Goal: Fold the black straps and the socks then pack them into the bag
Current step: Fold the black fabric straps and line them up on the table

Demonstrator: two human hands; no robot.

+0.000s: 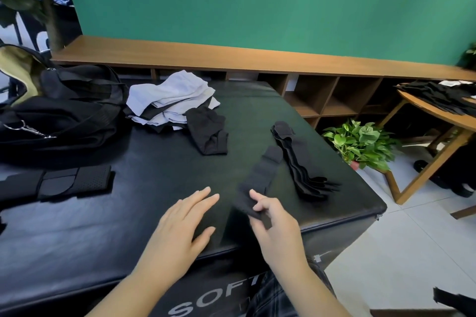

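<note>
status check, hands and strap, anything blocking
Left hand open, flat on black table. Right hand pinches near end of black strap. Bag far left, path unobstructed.

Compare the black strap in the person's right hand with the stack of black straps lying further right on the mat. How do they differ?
The held strap is single; the stack of straps holds several layered together. The right hand pinches the held strap's near end, while no hand touches the stack. The held strap lies nearer the person. Both are black, long and stretched out on the black mat.
</note>
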